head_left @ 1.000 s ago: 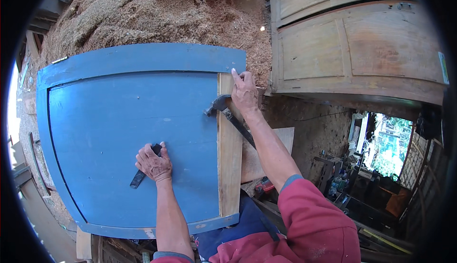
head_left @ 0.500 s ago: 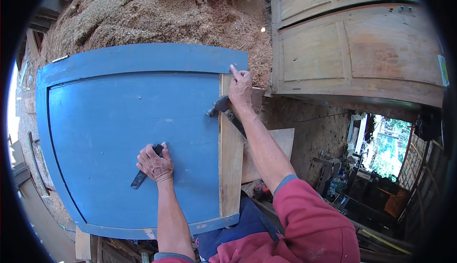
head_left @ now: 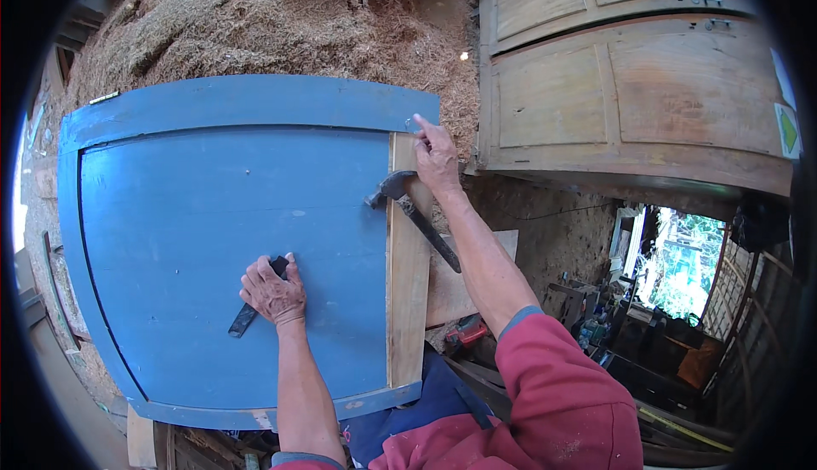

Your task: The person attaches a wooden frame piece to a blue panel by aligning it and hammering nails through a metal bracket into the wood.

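Broadly, a mound of pale, fibrous sawdust (head_left: 281, 31) fills the upper part of the view, and a weathered brown wooden door (head_left: 630, 87) with recessed panels lies to the right of it. In front of the mound lies a big blue-painted door panel (head_left: 213, 240), its face smooth and matte, framed by a raised blue border. Along its right edge runs a bare, unpainted wooden strip (head_left: 408, 291), long, flat and light in grain.

The right hand (head_left: 438, 159) rests at the top of that strip, fingers pinched together against the wood; whatever they pinch is too small to make out. A hammer (head_left: 417, 214) with a dark metal head and a slim dark handle lies across the strip just below this hand, under the wrist; whether the hand grips it cannot be told.

The left hand (head_left: 274, 291) lies on the blue face, curled closed over a short, flat black tool (head_left: 253, 310) whose lower end sticks out towards the lower left.
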`<action>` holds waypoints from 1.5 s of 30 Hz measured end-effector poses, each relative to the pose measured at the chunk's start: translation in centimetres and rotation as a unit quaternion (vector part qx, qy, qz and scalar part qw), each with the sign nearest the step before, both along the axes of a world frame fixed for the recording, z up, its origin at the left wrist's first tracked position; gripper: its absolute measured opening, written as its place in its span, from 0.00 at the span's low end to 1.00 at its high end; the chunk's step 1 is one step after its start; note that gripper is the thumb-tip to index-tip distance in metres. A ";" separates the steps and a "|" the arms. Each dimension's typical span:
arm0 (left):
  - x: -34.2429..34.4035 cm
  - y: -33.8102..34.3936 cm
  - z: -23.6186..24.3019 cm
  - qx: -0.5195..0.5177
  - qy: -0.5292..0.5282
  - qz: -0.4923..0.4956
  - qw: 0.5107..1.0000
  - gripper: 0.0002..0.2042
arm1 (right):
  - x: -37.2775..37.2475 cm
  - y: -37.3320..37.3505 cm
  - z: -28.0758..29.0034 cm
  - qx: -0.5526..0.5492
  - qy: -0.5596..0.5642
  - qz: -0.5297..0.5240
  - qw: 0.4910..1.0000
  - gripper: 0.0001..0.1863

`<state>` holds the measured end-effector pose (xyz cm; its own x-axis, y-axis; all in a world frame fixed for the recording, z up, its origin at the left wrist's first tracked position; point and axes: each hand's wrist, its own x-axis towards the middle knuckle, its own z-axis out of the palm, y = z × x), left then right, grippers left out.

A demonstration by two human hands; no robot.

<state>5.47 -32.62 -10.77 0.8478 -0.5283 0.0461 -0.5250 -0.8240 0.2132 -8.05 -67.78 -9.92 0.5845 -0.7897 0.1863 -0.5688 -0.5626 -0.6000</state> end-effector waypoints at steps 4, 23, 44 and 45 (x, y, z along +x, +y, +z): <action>-0.2 -0.1 -0.2 0.002 0.008 0.001 1.000 0.20 | 0.4 0.0 -0.4 -0.046 0.099 -0.016 0.994 0.25; 0.0 -0.1 0.1 -0.009 0.013 -0.003 1.000 0.21 | 1.2 1.5 3.3 -0.175 0.321 0.113 0.924 0.26; 0.6 0.9 -0.1 -0.009 -0.017 0.014 1.000 0.22 | -7.1 12.2 4.6 -0.087 0.219 0.014 0.972 0.28; 0.3 0.2 0.3 -0.018 -0.002 0.009 1.000 0.21 | -8.4 12.9 4.5 -0.081 0.209 0.018 0.974 0.28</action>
